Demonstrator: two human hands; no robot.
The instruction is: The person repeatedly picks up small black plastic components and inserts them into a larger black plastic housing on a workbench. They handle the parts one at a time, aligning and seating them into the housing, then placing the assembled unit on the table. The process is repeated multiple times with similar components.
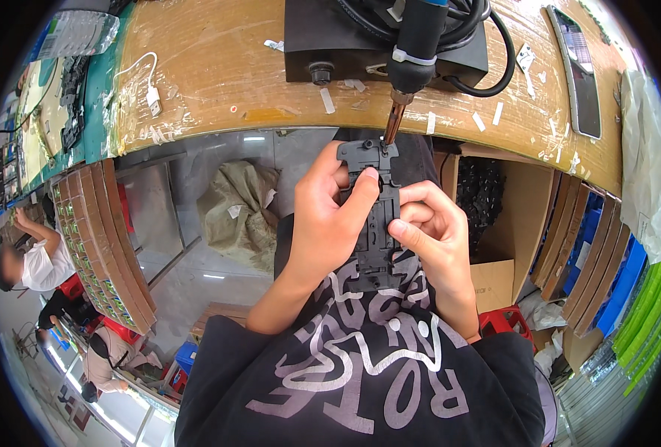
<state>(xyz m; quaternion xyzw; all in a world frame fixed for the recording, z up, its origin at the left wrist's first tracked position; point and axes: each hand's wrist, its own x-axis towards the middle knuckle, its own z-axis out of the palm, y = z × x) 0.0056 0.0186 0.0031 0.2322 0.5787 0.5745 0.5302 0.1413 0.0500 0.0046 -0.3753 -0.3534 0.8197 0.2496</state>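
The left hand (pixel 329 216) and right hand (pixel 438 235) both grip a long, notched black plastic part (pixel 381 237). At its one o'clock corner stands a black-handled driver with a coppery tip (pixel 412 71). Beyond, a tan table (pixel 218 74) bears a black rectangular box (pixel 319 45) at twelve, a dark smartphone (pixel 585 97) at two.

Left hand (pixel 326 212) grips long black plastic part (pixel 376 223) by its left side, thumb on top. Right hand (pixel 436 229), fingers curled, thumb pressed to part's right edge. Part held just off near edge of worktop (pixel 218 82); tip of powered screwdriver (pixel 414 56) at part's far right corner, contact unclear. Black box (pixel 338 48) back from middle of near edge. Phone (pixel 577 82) toward worktop's right end; white cable (pixel 153 100) toward left end. Open carton (pixel 525 205) below near edge, black parts (pixel 479 194) inside.
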